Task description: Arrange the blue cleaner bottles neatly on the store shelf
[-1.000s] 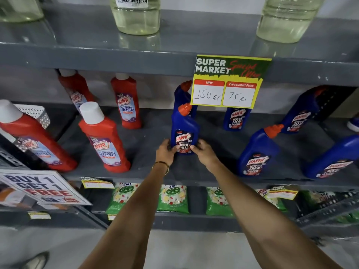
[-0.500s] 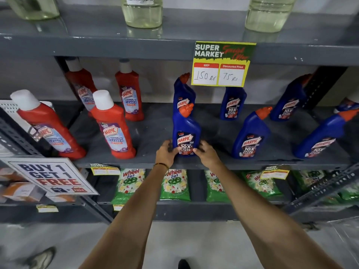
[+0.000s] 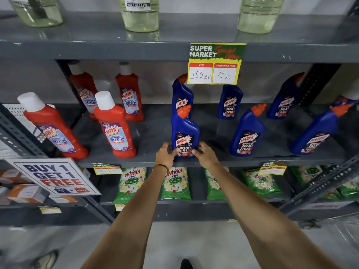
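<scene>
A blue cleaner bottle [image 3: 184, 133] with an orange cap stands upright at the front of the grey middle shelf [image 3: 155, 133]. My left hand [image 3: 165, 154] grips its base on the left and my right hand [image 3: 205, 154] grips it on the right. A second blue bottle [image 3: 182, 94] stands right behind it. Further blue bottles stand to the right: one at the back [image 3: 229, 101] under the price sign, one at the front [image 3: 247, 133], one at the back right [image 3: 284, 100] and one at the front right [image 3: 315, 133].
Several red cleaner bottles [image 3: 114, 127] fill the shelf's left half. A yellow price sign [image 3: 215, 64] hangs from the shelf above, which carries clear jugs [image 3: 139, 14]. Green detergent packs [image 3: 175, 183] lie on the shelf below. A "Buy 1 Get 1 Free" sign [image 3: 55, 177] juts out at left.
Both hands have stayed on the front blue bottle's base. The view has shifted, so the shelf sits higher and more level in the frame.
</scene>
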Motion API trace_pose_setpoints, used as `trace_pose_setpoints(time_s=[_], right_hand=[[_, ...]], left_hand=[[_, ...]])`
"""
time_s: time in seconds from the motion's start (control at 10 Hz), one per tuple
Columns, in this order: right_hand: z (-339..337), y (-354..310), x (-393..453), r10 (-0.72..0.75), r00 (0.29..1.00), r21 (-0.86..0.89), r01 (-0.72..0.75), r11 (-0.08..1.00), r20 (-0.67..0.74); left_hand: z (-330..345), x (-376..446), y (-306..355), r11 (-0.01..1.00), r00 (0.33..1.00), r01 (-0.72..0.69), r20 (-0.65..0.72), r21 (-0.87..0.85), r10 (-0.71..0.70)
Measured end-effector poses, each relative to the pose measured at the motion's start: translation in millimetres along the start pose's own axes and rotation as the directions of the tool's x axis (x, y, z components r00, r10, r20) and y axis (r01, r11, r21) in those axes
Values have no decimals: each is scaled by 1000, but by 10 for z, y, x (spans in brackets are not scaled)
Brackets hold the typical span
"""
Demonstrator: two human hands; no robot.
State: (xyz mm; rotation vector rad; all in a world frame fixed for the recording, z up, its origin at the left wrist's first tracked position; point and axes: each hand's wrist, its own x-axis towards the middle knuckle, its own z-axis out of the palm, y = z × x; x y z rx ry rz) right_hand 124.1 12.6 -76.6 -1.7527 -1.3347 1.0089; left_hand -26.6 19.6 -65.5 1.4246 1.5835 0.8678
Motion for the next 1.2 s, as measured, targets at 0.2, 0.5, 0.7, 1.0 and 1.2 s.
trace_pose_setpoints(time_s=[0.2, 0.5, 0.7, 1.0, 1.2], right_hand=[[-1, -16, 2, -1, 1000, -36, 0, 999, -17], [0, -36, -2, 20, 1000, -59, -20, 998, -6], [17, -18, -126, 38, 998, -105, -42, 994, -43], [-49, -116, -662, -291, 937, -624, 111, 773, -193], [-396, -764, -890, -566, 750, -777, 114, 620, -342]], left_hand=[[6, 12, 14, 1000, 1000, -4, -6, 27, 4], [21, 11, 10, 999, 1000, 4, -9, 32, -4], [4, -100, -21, 996, 1000, 18, -14, 83, -17], [-161, -521, 14, 718, 915, -236, -100, 655, 392], [-417, -708, 761, 567, 706, -382, -165, 729, 688]])
